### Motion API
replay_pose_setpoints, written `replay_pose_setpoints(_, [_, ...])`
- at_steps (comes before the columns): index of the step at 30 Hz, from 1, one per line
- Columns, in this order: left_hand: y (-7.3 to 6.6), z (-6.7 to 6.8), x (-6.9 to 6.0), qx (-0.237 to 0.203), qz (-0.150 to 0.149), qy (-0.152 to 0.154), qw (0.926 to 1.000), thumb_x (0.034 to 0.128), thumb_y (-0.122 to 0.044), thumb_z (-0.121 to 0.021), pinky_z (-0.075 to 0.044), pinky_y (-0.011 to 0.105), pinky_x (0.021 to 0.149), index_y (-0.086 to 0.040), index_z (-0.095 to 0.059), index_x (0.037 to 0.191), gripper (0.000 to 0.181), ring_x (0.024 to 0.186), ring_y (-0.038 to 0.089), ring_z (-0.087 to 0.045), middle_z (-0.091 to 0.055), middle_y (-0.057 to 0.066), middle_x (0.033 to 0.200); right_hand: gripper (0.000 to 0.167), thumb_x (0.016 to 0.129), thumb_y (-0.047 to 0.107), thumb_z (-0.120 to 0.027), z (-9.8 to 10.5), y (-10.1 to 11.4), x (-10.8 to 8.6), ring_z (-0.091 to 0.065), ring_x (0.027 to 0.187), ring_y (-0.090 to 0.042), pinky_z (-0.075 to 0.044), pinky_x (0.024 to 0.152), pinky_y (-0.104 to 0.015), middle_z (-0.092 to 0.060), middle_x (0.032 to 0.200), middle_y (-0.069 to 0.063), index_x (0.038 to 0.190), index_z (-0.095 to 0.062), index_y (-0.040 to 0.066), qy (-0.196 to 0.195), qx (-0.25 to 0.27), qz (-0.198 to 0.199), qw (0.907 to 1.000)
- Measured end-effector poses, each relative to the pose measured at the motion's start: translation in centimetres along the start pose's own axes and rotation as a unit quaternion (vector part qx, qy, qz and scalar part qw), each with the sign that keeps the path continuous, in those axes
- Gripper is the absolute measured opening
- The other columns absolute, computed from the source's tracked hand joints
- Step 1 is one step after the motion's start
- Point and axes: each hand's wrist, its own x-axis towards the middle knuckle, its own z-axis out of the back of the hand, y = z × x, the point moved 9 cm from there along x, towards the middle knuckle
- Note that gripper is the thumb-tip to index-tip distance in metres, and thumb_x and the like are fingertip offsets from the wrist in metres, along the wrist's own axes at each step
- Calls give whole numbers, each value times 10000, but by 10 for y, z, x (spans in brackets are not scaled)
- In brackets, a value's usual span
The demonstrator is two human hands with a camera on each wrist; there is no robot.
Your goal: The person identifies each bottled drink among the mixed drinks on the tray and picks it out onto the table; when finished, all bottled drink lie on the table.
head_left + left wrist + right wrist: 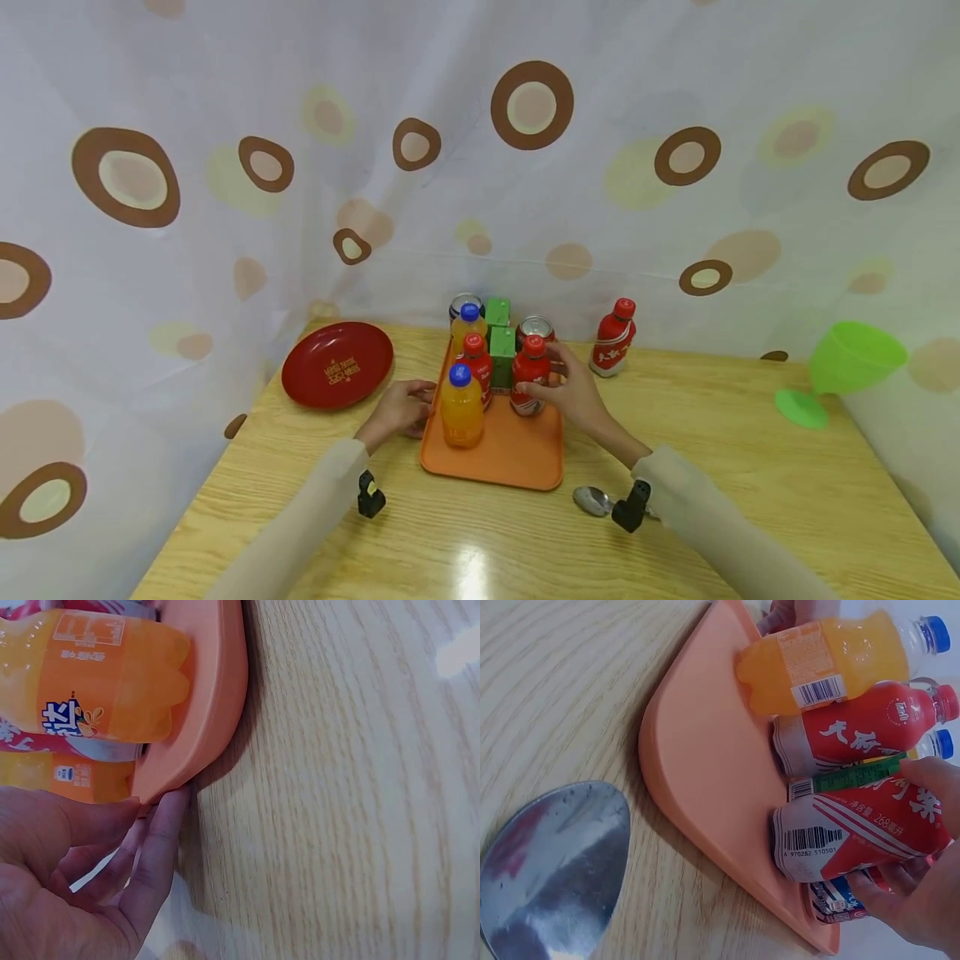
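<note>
At nine o'clock on the orange tray (517, 462), the left hand (401, 408) pinches the rim between thumb and fingers. Towards two o'clock, the right hand (576, 392) grips a red bottle (528, 379), upright within the tray (whether its base touches, I cannot tell). At nine o'clock from that bottle stands a second red bottle (480, 377), and nearer the left hand, an orange drink with a blue cap (462, 417). Towards twelve come two green cartons (501, 358), one behind the other; at eleven, another orange drink (468, 327) with a can (456, 308) behind it; at one, a dark red can (537, 327).

Beyond the tray, on the wood-grain tabletop (420, 537), a metal spoon (592, 500) lies at four o'clock, a third red bottle (612, 340) stands at two, a green goblet (855, 360) at three, and a dark red plate (337, 392) sits between nine and ten. A spotted cloth (450, 75) hangs at twelve.
</note>
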Motion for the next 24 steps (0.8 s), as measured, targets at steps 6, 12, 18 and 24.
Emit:
replay_pose_setpoints(6, [-2,2,-1,6,-150,60,9999,950,102,-613,-646,371,568,85,-598,1404,455,695,177,-676,-685,226,1045,708,911,134,-826,1,-3,-2,-567,1294,-452,-532,1058,-558,-543,1461,-246,1520,-482,19,45,269,-231,9994])
replay_pose_setpoints(12, [-5,2,0,50,-170,103,9998,954,102,-604,-651,381,583,85,-592,1410,457,651,181,-685,-698,220,1040,693,919,183,-824,10,-3,-7,-570,1304,-446,-535,1067,-538,-550,1489,-209,1524,-509,62,-26,378,-349,9987])
replay_pose_setpoints(18, [-3,-1,0,85,-51,156,9998,966,114,-579,-654,385,599,79,-598,1408,444,662,191,-686,-703,211,1011,719,926,208,-817,23,-4,-16,-614,1282,-435,-597,991,-452,-524,1529,-206,1544,-483,53,56,508,-657,9965])
replay_pose_setpoints(24, [-2,0,-1,104,-85,263,9996,972,119,-573,-656,392,609,92,-585,1412,442,678,210,-707,-706,203,974,741,954,230,-780,39,-1,-19,-612,1265,-438,-615,941,-366,-503,1541,-237,1566,-427,9,100,340,-682,9970])
